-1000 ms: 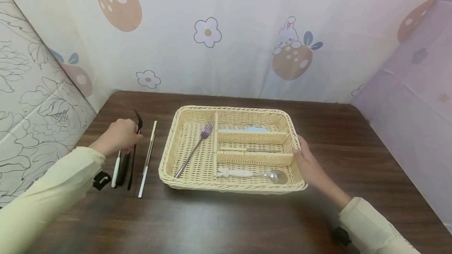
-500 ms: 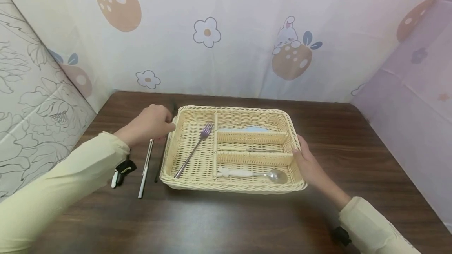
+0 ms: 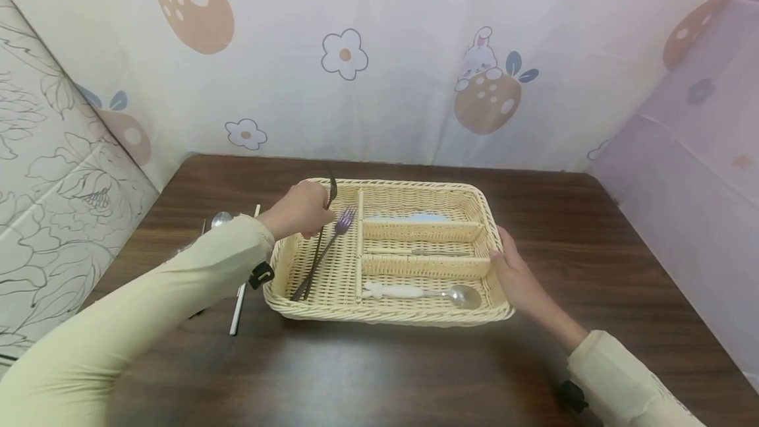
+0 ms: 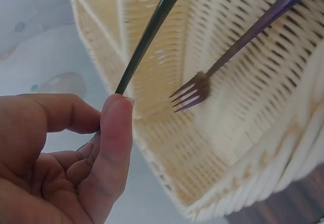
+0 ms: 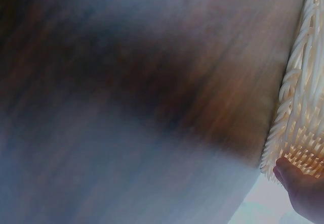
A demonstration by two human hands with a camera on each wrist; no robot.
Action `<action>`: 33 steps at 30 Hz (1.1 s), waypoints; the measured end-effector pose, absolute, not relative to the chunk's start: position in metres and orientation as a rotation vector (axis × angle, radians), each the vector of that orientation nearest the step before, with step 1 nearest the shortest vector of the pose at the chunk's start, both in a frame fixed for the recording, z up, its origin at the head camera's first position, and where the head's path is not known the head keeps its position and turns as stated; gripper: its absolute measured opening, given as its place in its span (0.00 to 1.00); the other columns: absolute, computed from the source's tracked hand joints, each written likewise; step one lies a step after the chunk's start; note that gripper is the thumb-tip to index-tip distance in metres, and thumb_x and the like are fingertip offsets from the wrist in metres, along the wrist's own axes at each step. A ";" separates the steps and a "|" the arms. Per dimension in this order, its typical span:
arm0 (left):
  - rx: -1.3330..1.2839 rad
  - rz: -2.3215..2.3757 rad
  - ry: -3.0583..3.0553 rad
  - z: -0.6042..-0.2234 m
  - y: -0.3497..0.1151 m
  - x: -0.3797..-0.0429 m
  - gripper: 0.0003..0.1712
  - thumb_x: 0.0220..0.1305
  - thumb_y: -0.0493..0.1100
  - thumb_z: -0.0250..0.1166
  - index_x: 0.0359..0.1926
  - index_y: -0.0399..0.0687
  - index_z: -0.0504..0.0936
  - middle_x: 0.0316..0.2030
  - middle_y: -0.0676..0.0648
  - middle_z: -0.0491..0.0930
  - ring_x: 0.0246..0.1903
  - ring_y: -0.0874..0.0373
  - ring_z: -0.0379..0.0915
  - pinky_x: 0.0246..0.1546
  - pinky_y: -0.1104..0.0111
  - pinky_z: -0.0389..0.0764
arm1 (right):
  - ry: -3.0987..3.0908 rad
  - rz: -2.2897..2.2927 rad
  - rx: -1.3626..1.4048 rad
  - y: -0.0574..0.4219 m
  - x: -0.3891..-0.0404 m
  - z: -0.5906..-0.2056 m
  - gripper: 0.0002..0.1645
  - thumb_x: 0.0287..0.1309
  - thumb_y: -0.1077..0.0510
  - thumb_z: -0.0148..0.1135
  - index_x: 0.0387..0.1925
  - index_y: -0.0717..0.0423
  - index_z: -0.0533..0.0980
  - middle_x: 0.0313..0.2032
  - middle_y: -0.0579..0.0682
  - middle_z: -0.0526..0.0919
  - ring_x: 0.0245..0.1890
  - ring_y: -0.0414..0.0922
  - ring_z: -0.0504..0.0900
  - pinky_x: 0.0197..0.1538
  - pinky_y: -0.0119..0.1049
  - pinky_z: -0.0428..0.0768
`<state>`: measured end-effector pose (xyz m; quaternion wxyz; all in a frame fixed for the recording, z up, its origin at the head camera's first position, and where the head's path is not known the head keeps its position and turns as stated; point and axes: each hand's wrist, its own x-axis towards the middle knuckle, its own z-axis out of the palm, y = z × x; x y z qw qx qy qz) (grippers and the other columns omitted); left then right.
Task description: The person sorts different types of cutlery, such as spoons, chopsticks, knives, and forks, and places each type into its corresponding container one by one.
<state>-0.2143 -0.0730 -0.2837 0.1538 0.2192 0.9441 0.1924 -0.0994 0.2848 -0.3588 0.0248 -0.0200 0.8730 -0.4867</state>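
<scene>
My left hand (image 3: 302,208) pinches a black fork (image 3: 333,188) between thumb and fingers, over the left compartment of the woven basket (image 3: 385,314). In the left wrist view the fork's dark handle (image 4: 152,34) slants up from the fingertips; its head is mostly hidden by the hand. Beneath it, a purple fork (image 4: 195,90) lies in that compartment. Whether the black fork's handle end touches the basket floor, I cannot tell. At the basket's right end my right hand (image 3: 518,275) grips the rim, and its thumb shows against the weave in the right wrist view.
A white-handled spoon (image 3: 396,291) lies in the front right compartment, thin utensils (image 3: 439,254) in the middle one, a pale blue item (image 3: 428,217) in the back one. Left of the basket are chopsticks (image 3: 237,312) and a spoon (image 3: 221,219), partly behind the sleeve.
My left hand has carried the black fork rightward from the utensils on the table, across the basket's left rim, to above the left compartment. My right hand and the basket have stayed put.
</scene>
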 end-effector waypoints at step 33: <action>0.327 0.279 2.405 -0.320 -0.049 -0.250 0.10 0.61 0.34 0.55 0.28 0.34 0.81 0.20 0.42 0.81 0.19 0.55 0.79 0.20 0.68 0.81 | 2.695 -1.525 -0.082 0.285 -0.101 -0.359 0.32 0.74 0.59 0.29 0.73 0.60 0.34 0.66 0.76 0.50 0.58 0.68 0.64 0.61 0.64 0.59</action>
